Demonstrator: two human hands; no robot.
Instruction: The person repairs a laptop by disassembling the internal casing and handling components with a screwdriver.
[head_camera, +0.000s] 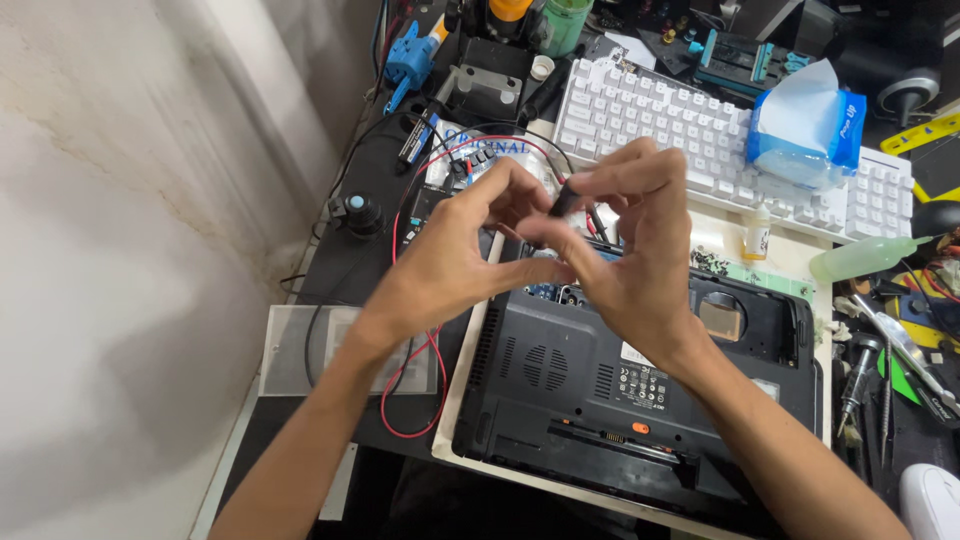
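- Small black part (563, 201), short and stubby, sits pinched between the two hands in the middle of the frame, raised above the bench; most of it is hidden by fingers, so its exact kind cannot be told.
- Judging by how little of it shows, it looks light and rigid, hard plastic or rubber, and easy to drop; a fingertip pinch on its two sides seems the sensible hold, as it offers no handle.
- Right hand (640, 250) comes in from the lower right, thumb and forefinger closed narrowly on the black part at its upper end.
- Left hand (455, 255) comes in from the lower left, fingers curled with their tips meeting the right hand's at the same part; whether it grips the part or only steadies it cannot be told.
- Black plastic laptop base (560, 385), turned underside up with vents, a label and an opened bay, lies directly beneath the hands in the lower centre.
- Red and black wires (412, 400) loop just left of the laptop base, over a clear plastic sheet (290, 345).
- Screwdrivers and metal tools (880, 385) lie at the right edge.
- Pale green squeeze bottle (862, 257) lies on its side at the right, above the tools.
- White mechanical keyboard (660, 120) stretches across the upper centre, beyond the hands.
- Blue tissue pack (805, 125) rests on the keyboard's right part.
- Blue plastic clamp-like tool (410, 60) stands in the upper left of the bench, near the wall.
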